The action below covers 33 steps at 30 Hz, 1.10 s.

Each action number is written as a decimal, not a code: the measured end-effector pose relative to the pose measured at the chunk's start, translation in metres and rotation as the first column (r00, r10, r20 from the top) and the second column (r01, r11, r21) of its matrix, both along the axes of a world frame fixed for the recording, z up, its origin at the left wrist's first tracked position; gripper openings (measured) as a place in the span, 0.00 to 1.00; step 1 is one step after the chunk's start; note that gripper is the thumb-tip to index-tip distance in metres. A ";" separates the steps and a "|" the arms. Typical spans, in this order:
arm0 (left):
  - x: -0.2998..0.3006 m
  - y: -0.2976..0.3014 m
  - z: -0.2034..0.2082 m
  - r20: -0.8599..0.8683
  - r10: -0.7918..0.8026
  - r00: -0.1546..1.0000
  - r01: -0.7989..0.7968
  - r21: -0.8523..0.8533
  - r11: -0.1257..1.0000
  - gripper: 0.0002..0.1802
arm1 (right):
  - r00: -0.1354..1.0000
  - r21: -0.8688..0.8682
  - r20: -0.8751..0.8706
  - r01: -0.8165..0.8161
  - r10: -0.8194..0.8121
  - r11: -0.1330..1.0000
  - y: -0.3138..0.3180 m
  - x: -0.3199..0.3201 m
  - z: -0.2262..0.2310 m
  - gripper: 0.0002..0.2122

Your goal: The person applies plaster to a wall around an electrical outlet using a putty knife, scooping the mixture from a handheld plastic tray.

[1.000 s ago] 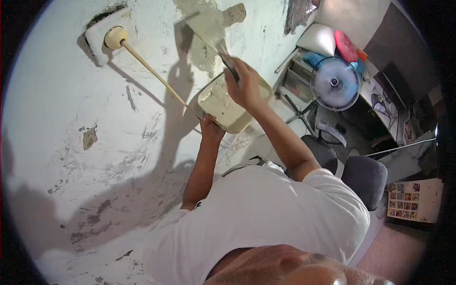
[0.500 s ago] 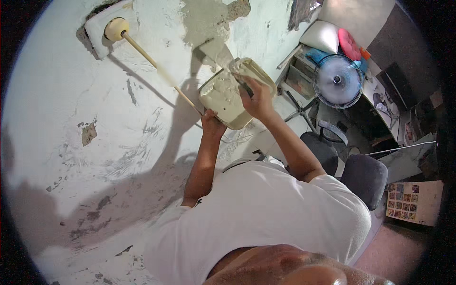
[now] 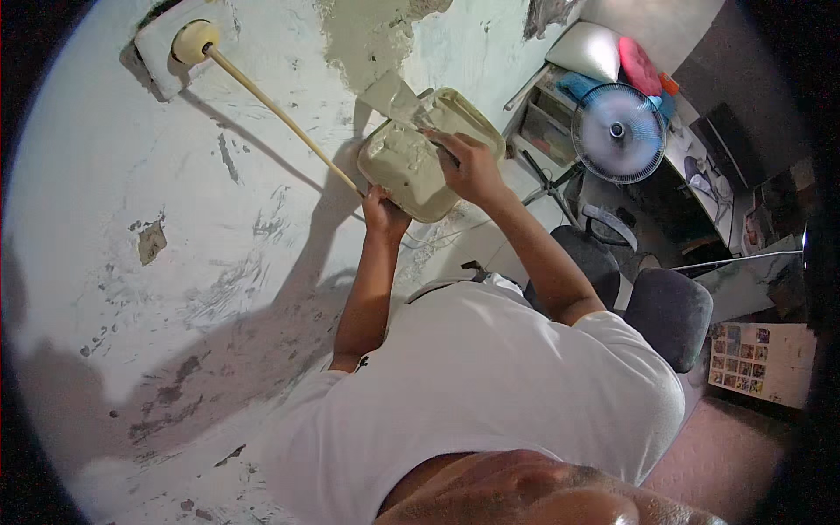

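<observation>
A rectangular tub [image 3: 479,121] of off-white paste is held up in front of the wall. My left hand [image 3: 383,213] grips its near left corner, the fingers mostly hidden beneath it. Over the tub, my right hand [image 3: 475,168] is closed round the handle of a putty knife [image 3: 391,96]. The broad blade reaches past the tub's far left rim, toward the wall, and looks smeared with paste. Thick paste [image 3: 402,166] fills the tub's left part.
A yellowish lamp holder [image 3: 194,42] with a long pale rod juts from the wall. A damp grey-beige patch [image 3: 367,39] marks the wall above the tub. To the right stand a fan [image 3: 618,131], a dark office chair [image 3: 669,315] and a cluttered desk.
The whole view has shifted slightly, so the wall and room sit higher and further left. The putty knife's blade has come down a little relative to the tub. Both hands keep their grips.
</observation>
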<state>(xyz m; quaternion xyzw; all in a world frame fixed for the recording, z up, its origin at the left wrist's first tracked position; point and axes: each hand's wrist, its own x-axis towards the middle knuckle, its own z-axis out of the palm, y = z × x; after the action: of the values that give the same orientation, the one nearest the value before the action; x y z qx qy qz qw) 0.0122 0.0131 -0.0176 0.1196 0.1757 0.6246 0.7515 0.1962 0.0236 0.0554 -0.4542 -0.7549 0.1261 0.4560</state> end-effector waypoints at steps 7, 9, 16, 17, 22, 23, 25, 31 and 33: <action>-0.005 0.004 -0.016 0.050 -0.074 0.996 0.068 0.109 0.992 0.34 | 0.989 0.089 -0.146 0.020 -0.007 0.996 0.002 0.004 0.028 0.16; -0.004 0.005 -0.020 0.030 -0.061 0.998 0.057 0.124 0.991 0.35 | 0.989 0.099 -0.137 0.061 -0.047 0.993 0.014 -0.003 0.029 0.16; -0.001 0.005 -0.034 0.003 0.019 1.000 -0.019 0.068 0.997 0.31 | 0.995 0.018 -0.098 0.004 -0.002 1.000 0.011 0.008 -0.026 0.16; -0.004 0.006 -0.039 0.004 -0.017 1.000 0.016 0.071 0.997 0.33 | 0.996 -0.022 -0.087 -0.017 0.015 1.000 0.006 0.014 -0.028 0.17; 0.000 0.009 -0.045 0.025 0.011 1.000 -0.011 0.007 1.000 0.37 | 0.981 -0.146 -0.186 0.028 -0.056 0.989 0.006 0.011 -0.003 0.15; 0.006 0.005 -0.030 0.029 -0.008 1.000 0.007 0.027 1.000 0.38 | 0.984 -0.083 -0.148 0.085 -0.096 0.993 0.010 0.009 -0.001 0.16; 0.009 0.004 -0.026 0.036 -0.027 0.999 0.025 0.047 0.999 0.38 | 0.985 0.136 -0.167 0.054 -0.031 0.989 0.029 0.007 -0.016 0.17; 0.000 0.007 -0.044 -0.019 -0.008 1.000 0.008 -0.005 1.000 0.38 | 0.979 -0.171 -0.206 -0.049 0.013 0.984 0.004 0.011 -0.035 0.16; -0.001 0.008 -0.047 -0.032 0.003 0.999 -0.003 -0.005 1.000 0.38 | 0.978 -0.140 -0.207 -0.060 0.030 0.988 -0.002 0.021 -0.040 0.16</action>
<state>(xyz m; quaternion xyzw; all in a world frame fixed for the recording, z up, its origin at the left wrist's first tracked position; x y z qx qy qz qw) 0.0115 0.0211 -0.0643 0.1273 0.1896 0.6233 0.7479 0.2176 0.0221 0.0155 -0.4537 -0.7028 0.2371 0.4940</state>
